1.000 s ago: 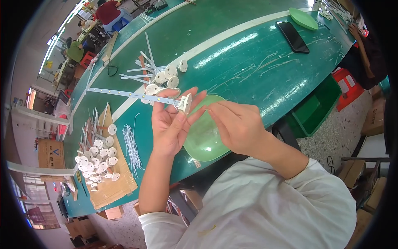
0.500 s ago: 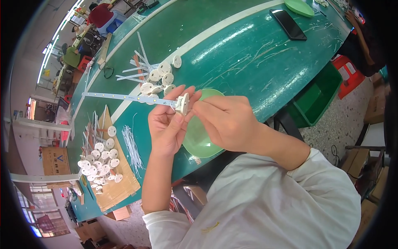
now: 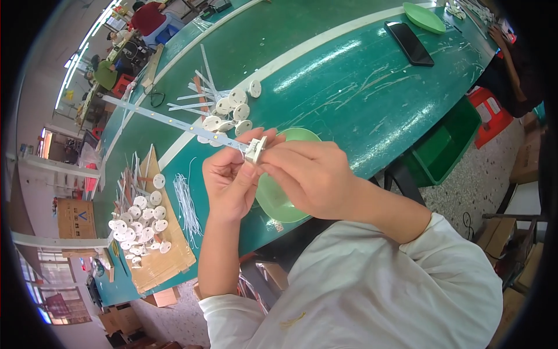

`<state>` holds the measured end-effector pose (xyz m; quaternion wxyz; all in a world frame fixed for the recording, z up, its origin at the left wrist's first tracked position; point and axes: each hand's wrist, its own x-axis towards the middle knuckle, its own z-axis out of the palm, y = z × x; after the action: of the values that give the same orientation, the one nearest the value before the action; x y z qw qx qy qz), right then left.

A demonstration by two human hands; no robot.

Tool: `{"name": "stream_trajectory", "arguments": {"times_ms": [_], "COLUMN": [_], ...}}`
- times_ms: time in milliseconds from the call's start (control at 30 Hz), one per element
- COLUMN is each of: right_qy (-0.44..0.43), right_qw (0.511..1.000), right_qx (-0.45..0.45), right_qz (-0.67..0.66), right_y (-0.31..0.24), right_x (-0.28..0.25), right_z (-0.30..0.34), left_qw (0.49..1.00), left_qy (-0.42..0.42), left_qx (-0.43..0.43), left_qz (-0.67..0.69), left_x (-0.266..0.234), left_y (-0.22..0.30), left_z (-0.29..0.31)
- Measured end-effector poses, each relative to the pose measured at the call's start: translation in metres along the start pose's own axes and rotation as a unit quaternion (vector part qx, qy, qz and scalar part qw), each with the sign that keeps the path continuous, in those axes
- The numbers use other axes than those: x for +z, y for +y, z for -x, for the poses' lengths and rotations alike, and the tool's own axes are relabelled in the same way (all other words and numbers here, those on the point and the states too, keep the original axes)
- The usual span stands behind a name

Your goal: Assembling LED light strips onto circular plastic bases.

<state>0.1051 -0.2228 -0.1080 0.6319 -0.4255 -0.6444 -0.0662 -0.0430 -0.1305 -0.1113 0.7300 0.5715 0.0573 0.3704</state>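
Note:
My left hand (image 3: 228, 185) pinches a white end cap (image 3: 254, 150) between thumb and fingers. From the cap a thin, pale LED strip (image 3: 174, 123) with small yellow chips sticks out toward the upper left. My right hand (image 3: 314, 177) is closed, its fingertips pressed against the right side of the cap; whatever lies between them is hidden. Below both hands a light green bowl (image 3: 273, 200) rests at the table's near edge, partly covered by the right hand. Beyond my left hand lies a pile of strips with round white caps (image 3: 238, 97).
At the left, more capped strips (image 3: 139, 224) lie on a cardboard sheet (image 3: 177, 259), beside a bundle of white wires (image 3: 186, 203). A black phone (image 3: 409, 43) and another green dish (image 3: 424, 17) are at the far right. A dark green bin (image 3: 444, 145) stands beside the table.
The strip's free end has swung upward, and the cap has turned with it. My right fingertips have moved in closer against the cap. The whole view has shifted slightly.

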Motion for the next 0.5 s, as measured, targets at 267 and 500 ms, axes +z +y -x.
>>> {"name": "stream_trajectory", "arguments": {"times_ms": [267,500], "right_qy": [-0.086,-0.103], "right_qw": [0.996,0.992], "right_qx": [0.038,0.067], "right_qz": [0.009,0.034], "right_y": [-0.007,-0.024], "right_x": [0.001,-0.007], "right_z": [-0.005,-0.018], "left_qw": [0.99,0.984], "left_qy": [-0.037,-0.04], "left_qx": [-0.023,-0.069], "left_qz": [-0.135,-0.161], "left_x": [-0.006,0.007], "left_y": [0.016,0.05], "left_z": [0.004,0.009]}}
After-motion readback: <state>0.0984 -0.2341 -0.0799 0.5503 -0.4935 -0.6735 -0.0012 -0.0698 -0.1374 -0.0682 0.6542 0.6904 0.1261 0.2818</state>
